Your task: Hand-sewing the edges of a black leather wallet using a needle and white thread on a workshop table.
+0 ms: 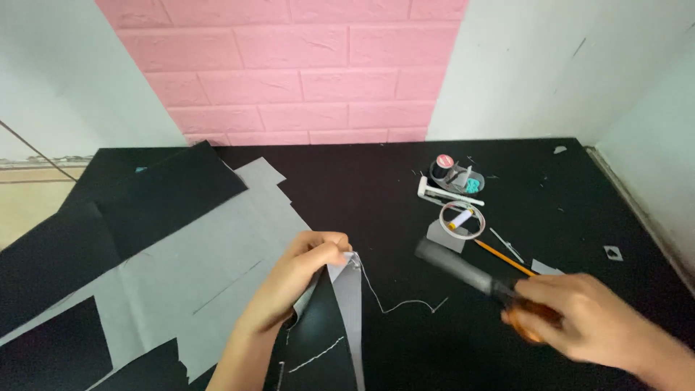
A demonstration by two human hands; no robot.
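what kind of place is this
Likely a home sewing or craft corner: grey and black fabric pieces on a black table, a tray of thread spools, and scissors in the right hand.

One camera only, worn on the person's head, looks down and forward across the black tabletop (405, 188) towards the pink brick wall panel (289, 65) in the corner; it sits close above both hands, which enter from the bottom edge
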